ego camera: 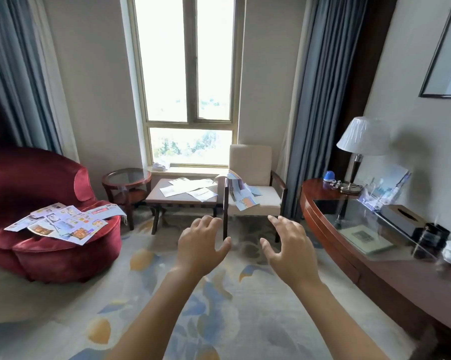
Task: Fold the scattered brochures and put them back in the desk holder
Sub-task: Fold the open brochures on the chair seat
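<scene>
Reaching forward at the lower centre of the frame, the left hand and the right hand hang side by side above the patterned carpet. Their palms face down, the fingers are spread and lightly bent, and they hold and touch nothing.

The task's papers lie unfolded in three places, all well apart from the hands:
- **Colourful brochures** are fanned over the seat of the red armchair at middle left.
- **White brochures** overlap on the low table under the window, at centre.
- **Blue brochures** drape over the arm and onto the seat of the cream chair, just right of that table.

At middle right, the clear desk holder stands upright on the curved wooden desk with some leaflets in it. It sits between the table lamp and a dark tissue box.
</scene>
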### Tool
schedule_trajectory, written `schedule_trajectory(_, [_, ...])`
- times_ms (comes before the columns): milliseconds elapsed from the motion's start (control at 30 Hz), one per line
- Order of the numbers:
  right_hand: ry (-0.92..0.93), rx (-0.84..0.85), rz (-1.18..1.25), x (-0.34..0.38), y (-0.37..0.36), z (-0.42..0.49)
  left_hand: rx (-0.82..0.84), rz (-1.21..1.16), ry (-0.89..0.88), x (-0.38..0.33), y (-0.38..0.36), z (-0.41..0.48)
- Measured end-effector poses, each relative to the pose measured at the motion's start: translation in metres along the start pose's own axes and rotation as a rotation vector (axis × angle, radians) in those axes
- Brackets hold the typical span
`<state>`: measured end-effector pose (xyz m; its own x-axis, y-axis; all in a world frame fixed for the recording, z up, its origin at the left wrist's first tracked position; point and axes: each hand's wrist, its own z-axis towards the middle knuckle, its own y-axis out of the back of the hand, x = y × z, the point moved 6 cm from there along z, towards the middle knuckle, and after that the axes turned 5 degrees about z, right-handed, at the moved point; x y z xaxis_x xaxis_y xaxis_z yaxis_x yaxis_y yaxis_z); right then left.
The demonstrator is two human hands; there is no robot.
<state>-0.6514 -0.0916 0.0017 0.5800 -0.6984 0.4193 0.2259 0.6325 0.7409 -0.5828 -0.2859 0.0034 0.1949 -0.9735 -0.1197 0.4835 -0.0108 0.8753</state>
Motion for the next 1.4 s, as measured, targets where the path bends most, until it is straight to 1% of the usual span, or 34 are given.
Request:
schedule_trajectory(133, [0.003,-0.008,-0.005,-0.021,-0.026,0.066,-0.015,-0.002,0.001,0.009,-0.029,0.069])
schedule_trajectory(233, [0.009,-0.008,-0.004,-0.03,-0.044,0.101,-0.029,-0.005,-0.01,0.015,-0.043,0.105])
schedule_trajectory(400, [0.007,-0.024,0.026,-0.052,-0.086,0.17,-0.027,-0.011,-0.01,0.036,-0.08,0.177])
schedule_trajectory(533, [0.011,-0.058,0.006,-0.068,-0.123,0.227,-0.032,-0.026,-0.015,0.055,-0.115,0.238])
schedule_trajectory(700, [-0.016,-0.079,-0.028,-0.082,-0.169,0.31,-0.011,-0.001,-0.08,0.08,-0.156,0.326])
schedule_trajectory(933, [-0.08,-0.087,-0.037,-0.114,-0.224,0.411,0.004,-0.039,-0.081,0.118,-0.204,0.438])
schedule_trajectory(1233, [-0.122,-0.059,-0.101,-0.178,-0.297,0.516,0.04,-0.061,-0.089,0.136,-0.29,0.548])
schedule_trajectory(1400, [-0.15,-0.04,-0.074,-0.23,-0.338,0.589,0.06,-0.056,-0.09,0.131,-0.344,0.624])
